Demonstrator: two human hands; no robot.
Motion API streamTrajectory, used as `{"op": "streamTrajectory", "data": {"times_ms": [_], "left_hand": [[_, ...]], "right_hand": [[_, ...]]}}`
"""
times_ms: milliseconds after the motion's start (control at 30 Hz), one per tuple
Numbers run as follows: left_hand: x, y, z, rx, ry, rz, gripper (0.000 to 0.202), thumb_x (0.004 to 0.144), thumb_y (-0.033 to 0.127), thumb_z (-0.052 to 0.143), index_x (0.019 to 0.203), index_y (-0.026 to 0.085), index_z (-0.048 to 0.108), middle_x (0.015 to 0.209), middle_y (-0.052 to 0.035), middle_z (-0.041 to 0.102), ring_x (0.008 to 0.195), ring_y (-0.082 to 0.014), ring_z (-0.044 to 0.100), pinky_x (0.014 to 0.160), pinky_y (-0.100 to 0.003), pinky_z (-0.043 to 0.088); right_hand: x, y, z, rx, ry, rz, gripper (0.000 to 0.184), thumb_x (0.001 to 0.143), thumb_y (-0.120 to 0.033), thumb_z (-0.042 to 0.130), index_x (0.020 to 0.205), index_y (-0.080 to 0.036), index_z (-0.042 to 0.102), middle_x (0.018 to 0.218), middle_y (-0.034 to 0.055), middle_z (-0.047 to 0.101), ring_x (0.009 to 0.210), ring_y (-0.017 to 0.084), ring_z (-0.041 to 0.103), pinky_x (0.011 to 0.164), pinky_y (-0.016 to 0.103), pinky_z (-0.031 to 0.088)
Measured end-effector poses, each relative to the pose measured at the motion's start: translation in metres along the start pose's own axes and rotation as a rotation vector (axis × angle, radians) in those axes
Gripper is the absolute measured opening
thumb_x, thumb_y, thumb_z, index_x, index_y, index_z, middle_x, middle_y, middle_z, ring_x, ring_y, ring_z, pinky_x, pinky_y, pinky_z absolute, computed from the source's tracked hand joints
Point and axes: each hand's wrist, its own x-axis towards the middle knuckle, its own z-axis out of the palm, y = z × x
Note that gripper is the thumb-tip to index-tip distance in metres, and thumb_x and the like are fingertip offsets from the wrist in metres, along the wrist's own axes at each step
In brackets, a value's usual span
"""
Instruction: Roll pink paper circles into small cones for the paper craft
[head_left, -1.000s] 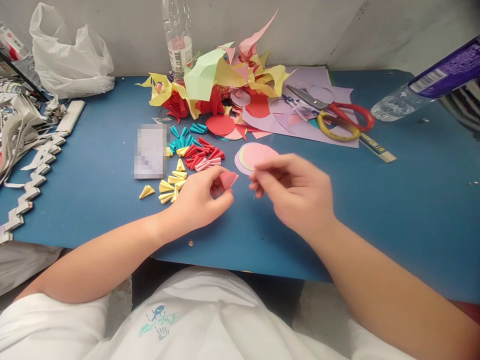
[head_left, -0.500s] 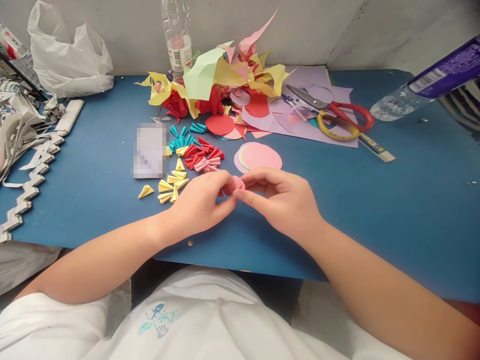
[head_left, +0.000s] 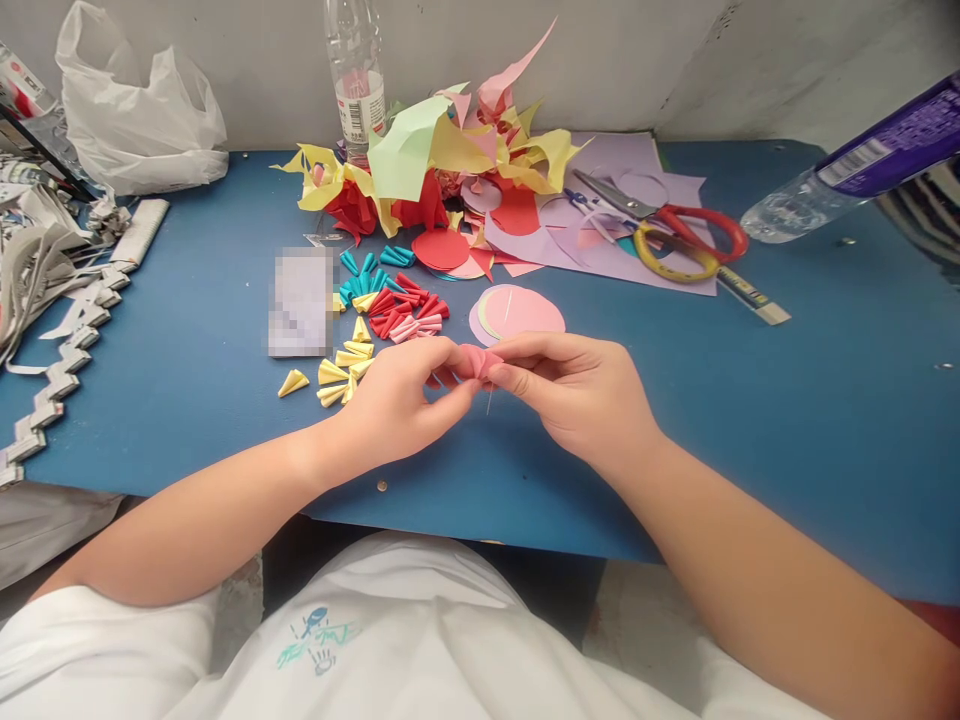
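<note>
Between my two hands, over the blue table, is a small piece of folded pink paper [head_left: 481, 361]. My left hand [head_left: 420, 388] pinches its left side, and my right hand [head_left: 577, 385] pinches the right side; the fingers partly cover it. A thin, pale, needle-like line [head_left: 490, 403] sticks down below the paper. Just beyond my hands lies a stack of paper circles [head_left: 529, 312], pink on top with cream and lilac under it. Small folded paper cones in yellow [head_left: 331, 372], red [head_left: 409, 303], pink [head_left: 416, 327] and teal [head_left: 365, 277] lie beyond and left of my left hand.
Crumpled coloured paper scraps [head_left: 409, 150] heap against the wall beside a clear bottle [head_left: 360, 100]. Scissors [head_left: 660, 220] and a cutter [head_left: 752, 296] rest on lilac paper at right. A purple-labelled bottle [head_left: 862, 160] leans in from the right. A white plastic bag [head_left: 142, 120] stands back left.
Both hands have shifted slightly and the pink paper has turned between the fingers, now showing a folded shape. The thin line below it shows more clearly.
</note>
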Motion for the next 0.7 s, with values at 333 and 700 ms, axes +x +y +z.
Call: {"op": "streamTrajectory", "data": {"times_ms": [333,700], "left_hand": [[0.002,0.001,-0.002,-0.04,0.069,-0.119,0.01,0.087,0.02,0.071,0.093,0.023,0.063,0.09,-0.0017,0.072,0.082,-0.0174,0.068,0.079,-0.033,0.063],[0.003,0.0,0.001,-0.102,0.066,-0.111,0.014,0.091,0.026,0.079,0.089,0.022,0.065,0.087,-0.0016,0.073,0.081,-0.0171,0.069,0.077,-0.033,0.063]], "right_hand": [[0.0,0.01,0.0,-0.026,0.01,0.031,0.042,0.081,-0.06,0.11,0.084,-0.026,0.084,0.076,0.0019,0.078,0.069,0.021,0.073,0.062,0.035,0.063],[-0.003,0.001,0.002,-0.199,-0.079,-0.062,0.036,0.099,-0.062,0.093,0.092,-0.028,0.087,0.088,0.0041,0.086,0.078,0.024,0.077,0.073,0.039,0.065]]}}
